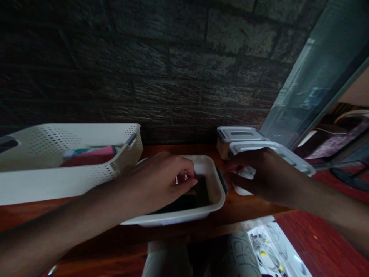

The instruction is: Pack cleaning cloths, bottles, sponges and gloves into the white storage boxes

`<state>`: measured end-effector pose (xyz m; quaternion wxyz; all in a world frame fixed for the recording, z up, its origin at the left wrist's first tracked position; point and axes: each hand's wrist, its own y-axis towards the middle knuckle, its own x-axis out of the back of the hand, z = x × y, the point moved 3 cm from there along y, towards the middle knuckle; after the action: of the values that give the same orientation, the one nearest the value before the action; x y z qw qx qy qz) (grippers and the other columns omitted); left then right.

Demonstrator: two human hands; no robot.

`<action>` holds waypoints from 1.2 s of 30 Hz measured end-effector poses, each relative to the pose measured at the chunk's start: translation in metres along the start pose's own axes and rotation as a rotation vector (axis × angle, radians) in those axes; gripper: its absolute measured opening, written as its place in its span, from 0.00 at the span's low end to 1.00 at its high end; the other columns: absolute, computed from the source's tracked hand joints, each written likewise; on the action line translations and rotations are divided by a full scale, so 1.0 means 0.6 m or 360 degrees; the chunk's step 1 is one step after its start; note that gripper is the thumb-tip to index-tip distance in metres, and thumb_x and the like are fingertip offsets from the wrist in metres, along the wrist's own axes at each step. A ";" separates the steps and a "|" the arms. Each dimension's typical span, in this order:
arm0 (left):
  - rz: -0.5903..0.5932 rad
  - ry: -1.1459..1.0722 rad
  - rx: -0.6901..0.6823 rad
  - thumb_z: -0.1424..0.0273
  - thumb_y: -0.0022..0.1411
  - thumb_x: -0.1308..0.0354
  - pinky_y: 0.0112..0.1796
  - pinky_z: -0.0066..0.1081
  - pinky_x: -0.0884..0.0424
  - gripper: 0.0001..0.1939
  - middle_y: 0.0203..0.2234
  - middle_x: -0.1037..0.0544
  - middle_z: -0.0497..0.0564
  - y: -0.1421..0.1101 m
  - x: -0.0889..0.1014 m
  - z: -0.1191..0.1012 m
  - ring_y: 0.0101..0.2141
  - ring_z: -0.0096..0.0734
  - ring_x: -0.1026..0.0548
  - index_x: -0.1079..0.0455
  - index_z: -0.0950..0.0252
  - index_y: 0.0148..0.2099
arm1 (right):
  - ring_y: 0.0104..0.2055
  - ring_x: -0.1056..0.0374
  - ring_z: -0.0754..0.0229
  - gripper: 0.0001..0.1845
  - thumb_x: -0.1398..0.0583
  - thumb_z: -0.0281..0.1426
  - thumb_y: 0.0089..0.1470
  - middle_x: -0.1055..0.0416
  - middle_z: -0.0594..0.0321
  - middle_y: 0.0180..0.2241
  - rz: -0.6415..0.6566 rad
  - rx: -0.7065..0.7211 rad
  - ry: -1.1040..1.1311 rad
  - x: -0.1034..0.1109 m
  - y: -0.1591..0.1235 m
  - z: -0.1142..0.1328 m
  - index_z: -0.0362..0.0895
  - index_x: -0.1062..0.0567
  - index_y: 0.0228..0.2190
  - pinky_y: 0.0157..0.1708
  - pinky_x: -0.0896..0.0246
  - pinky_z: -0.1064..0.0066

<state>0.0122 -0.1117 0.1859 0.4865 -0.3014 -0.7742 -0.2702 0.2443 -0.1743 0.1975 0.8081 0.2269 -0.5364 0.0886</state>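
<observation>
My left hand (170, 179) is over a white plastic bin (215, 209) with a grey handle clip (222, 180). Its thumb and fingers are curled into a pinch. Small red-and-white bits show through the gap between them, too small to name. Dark contents (203, 192) lie inside the bin, partly covered by this hand. My right hand (253, 171), deep in shadow, is just beyond the bin's right end with its fingers bent. A crumpled whitish, see-through piece (248, 172) shows between its thumb and fingers, over a low white container (241, 191); the fingertips are hard to see.
A large white perforated basket (57, 181) stands at the left, holding a pink item (96, 156). Behind my right hand are a lidded box (240, 133) and a white lid (294, 157). A brick wall (184, 77) rises behind the wooden table (239, 209). Cables (266, 250) lie below.
</observation>
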 end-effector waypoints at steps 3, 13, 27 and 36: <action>-0.0064 0.0039 -0.0147 0.64 0.66 0.40 0.26 0.28 0.41 0.09 0.25 0.21 0.43 0.036 -0.011 -0.038 0.26 0.29 0.24 0.23 0.57 0.34 | 0.38 0.22 0.60 0.11 0.39 0.36 0.63 0.17 0.64 0.38 -0.0140 -0.0184 -0.0055 0.047 -0.055 -0.056 0.47 0.16 0.40 0.37 0.30 0.74; 0.0017 0.0083 -0.0792 0.79 0.61 0.38 0.46 0.32 0.29 0.13 0.43 0.17 0.55 0.199 -0.091 -0.118 0.44 0.38 0.20 0.19 0.64 0.47 | 0.56 0.26 0.43 0.32 0.47 0.53 0.66 0.24 0.53 0.57 -0.0634 -0.0932 -0.0175 0.110 -0.242 -0.322 0.45 0.23 0.57 0.58 0.33 0.52; 0.0200 0.0362 -0.0909 0.78 0.64 0.46 0.43 0.31 0.31 0.12 0.32 0.19 0.50 0.259 -0.099 -0.112 0.37 0.36 0.23 0.24 0.60 0.33 | 0.56 0.27 0.41 0.26 0.47 0.50 0.67 0.19 0.57 0.48 -0.0520 -0.0781 0.0411 0.063 -0.311 -0.368 0.46 0.18 0.47 0.61 0.37 0.49; -0.0128 0.0612 -0.1088 0.73 0.75 0.55 0.48 0.33 0.30 0.18 0.46 0.19 0.56 0.217 -0.023 -0.144 0.46 0.37 0.22 0.24 0.63 0.52 | 0.62 0.30 0.44 0.30 0.43 0.49 0.65 0.29 0.57 0.62 -0.0852 -0.0700 0.0731 0.090 -0.331 -0.366 0.51 0.30 0.64 0.64 0.39 0.50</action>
<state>0.1630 -0.0884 0.2222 0.4833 -0.3594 -0.5455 -0.5828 0.5244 -0.2536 0.1218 0.9305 0.1546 -0.2703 -0.1931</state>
